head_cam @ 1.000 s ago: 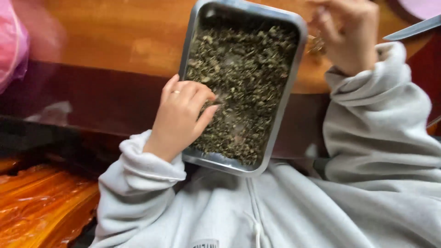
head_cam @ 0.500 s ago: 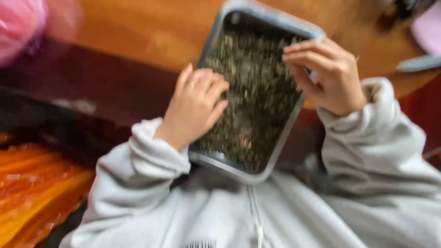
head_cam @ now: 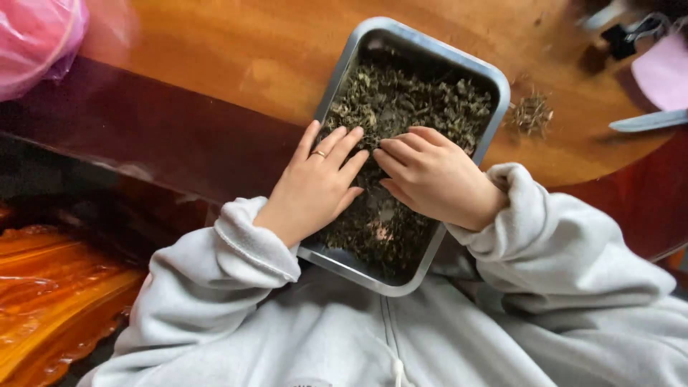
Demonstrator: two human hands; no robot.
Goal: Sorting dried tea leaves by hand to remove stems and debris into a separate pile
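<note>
Partly under hands (head_cam: 315,188): tray (head_cam: 344,64) of leaves (head_cam: 423,107)

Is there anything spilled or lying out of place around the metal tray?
Yes. A small heap of dried bits lies loose on the wooden table, just right of the metal tray, outside it. The tray also overhangs the table edge toward the person. Both hands rest in the dried leaves.

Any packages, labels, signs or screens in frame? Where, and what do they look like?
Crinkled translucent pink plastic bag: top left corner on the wooden table, rounded, partly cut off.
Small print patch: bottom edge of the grey hooded sweatshirt, mostly cropped.
No signs or screens.
</note>
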